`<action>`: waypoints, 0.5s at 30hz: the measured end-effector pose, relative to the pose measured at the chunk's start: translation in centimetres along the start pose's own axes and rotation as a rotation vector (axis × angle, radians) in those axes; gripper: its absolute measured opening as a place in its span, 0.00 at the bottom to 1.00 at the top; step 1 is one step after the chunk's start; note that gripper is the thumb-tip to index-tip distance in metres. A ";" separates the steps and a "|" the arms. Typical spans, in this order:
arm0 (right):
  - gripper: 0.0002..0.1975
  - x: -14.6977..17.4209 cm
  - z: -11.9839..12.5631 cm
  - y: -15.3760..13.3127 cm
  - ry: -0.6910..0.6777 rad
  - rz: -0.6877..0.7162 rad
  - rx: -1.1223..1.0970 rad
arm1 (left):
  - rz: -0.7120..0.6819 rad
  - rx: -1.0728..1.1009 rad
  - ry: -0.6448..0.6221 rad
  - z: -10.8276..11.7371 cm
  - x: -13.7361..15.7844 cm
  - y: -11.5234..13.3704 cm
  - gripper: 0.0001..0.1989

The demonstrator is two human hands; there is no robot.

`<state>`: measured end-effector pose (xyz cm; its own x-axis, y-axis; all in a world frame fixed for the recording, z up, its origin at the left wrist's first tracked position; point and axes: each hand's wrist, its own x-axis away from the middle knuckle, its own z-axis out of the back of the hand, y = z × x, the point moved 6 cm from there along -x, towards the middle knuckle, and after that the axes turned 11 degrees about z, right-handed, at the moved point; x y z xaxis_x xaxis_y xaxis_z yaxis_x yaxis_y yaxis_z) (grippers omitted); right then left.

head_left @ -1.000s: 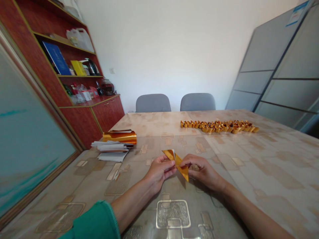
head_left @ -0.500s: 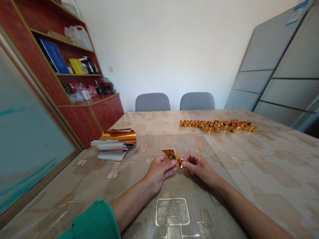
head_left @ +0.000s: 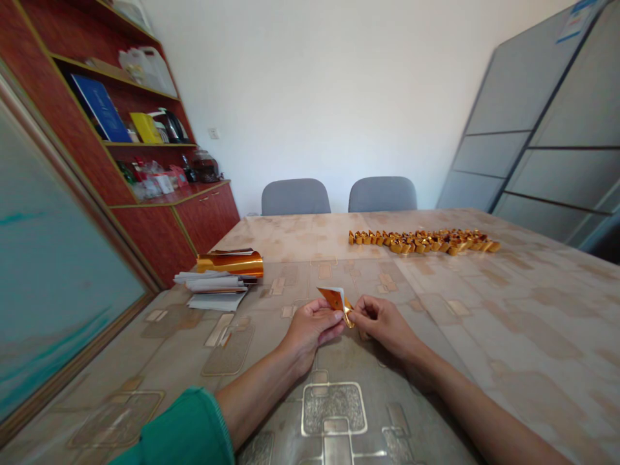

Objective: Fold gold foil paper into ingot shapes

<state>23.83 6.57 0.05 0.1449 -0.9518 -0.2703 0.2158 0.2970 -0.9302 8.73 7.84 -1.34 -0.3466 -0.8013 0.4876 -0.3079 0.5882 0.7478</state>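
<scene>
A small partly folded sheet of gold foil paper (head_left: 331, 296), pale on its reverse side, is held above the table between both hands. My left hand (head_left: 310, 329) pinches its lower left part between thumb and fingers. On the other side my right hand (head_left: 382, 323) grips the lower right end, its thumb and curled forefinger closed on the folded edge. Fingers cover part of the folds at the bottom. Farther off to the right, several finished gold foil ingots (head_left: 426, 241) stand close together in rows.
A stack of white-backed sheets (head_left: 217, 292) and a curled gold sheet (head_left: 232, 263) lie at the table's left. The patterned tablecloth (head_left: 334, 410) covers the table. Two grey chairs (head_left: 295, 197) stand at the far edge, with a red shelf cabinet (head_left: 203, 213) at left.
My right thumb and fingers have shifted slightly left, closer to my left hand. The foil paper's upper flap has tilted, showing more of its pale side. The camera view has moved slightly.
</scene>
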 end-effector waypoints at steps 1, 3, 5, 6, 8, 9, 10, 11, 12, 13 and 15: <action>0.18 0.0 0.0 -0.1 -0.006 0.012 0.008 | -0.001 -0.004 -0.003 0.0 0.0 0.0 0.12; 0.17 -0.1 0.0 -0.1 -0.018 0.026 0.014 | -0.001 -0.012 -0.007 0.1 -0.1 -0.1 0.13; 0.15 -0.2 0.1 -0.1 -0.021 0.038 0.014 | 0.000 -0.017 -0.008 0.2 -0.2 -0.2 0.14; 0.15 -0.2 0.2 -0.1 -0.023 0.045 0.013 | -0.001 -0.018 -0.007 0.3 -0.3 -0.2 0.14; 0.14 -0.3 0.3 -0.2 -0.018 0.061 0.021 | 0.000 -0.018 -0.003 0.3 -0.3 -0.2 0.13; 0.14 -0.3 0.3 -0.2 -0.015 0.068 0.028 | 0.001 -0.017 0.000 0.3 -0.3 -0.2 0.13; 0.14 -0.4 0.3 -0.3 -0.014 0.072 0.036 | 0.002 -0.016 0.003 0.2 -0.2 -0.2 0.12; 0.13 -0.4 0.4 -0.3 -0.012 0.072 0.043 | 0.003 -0.015 0.006 0.2 -0.2 -0.1 0.12; 0.14 -0.4 0.4 -0.3 -0.010 0.069 0.048 | 0.005 -0.014 0.008 0.1 -0.1 -0.1 0.11; 0.14 -0.4 0.4 -0.4 -0.010 0.065 0.052 | 0.008 -0.014 0.010 0.0 -0.1 -0.1 0.11; 0.14 -0.4 0.3 -0.4 -0.017 0.052 0.050 | 0.013 -0.014 0.009 -0.1 0.0 0.0 0.10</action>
<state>24.00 6.89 0.66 0.1741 -0.9335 -0.3136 0.2557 0.3504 -0.9010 8.78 7.83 -1.30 -0.3423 -0.7944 0.5017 -0.2910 0.5974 0.7473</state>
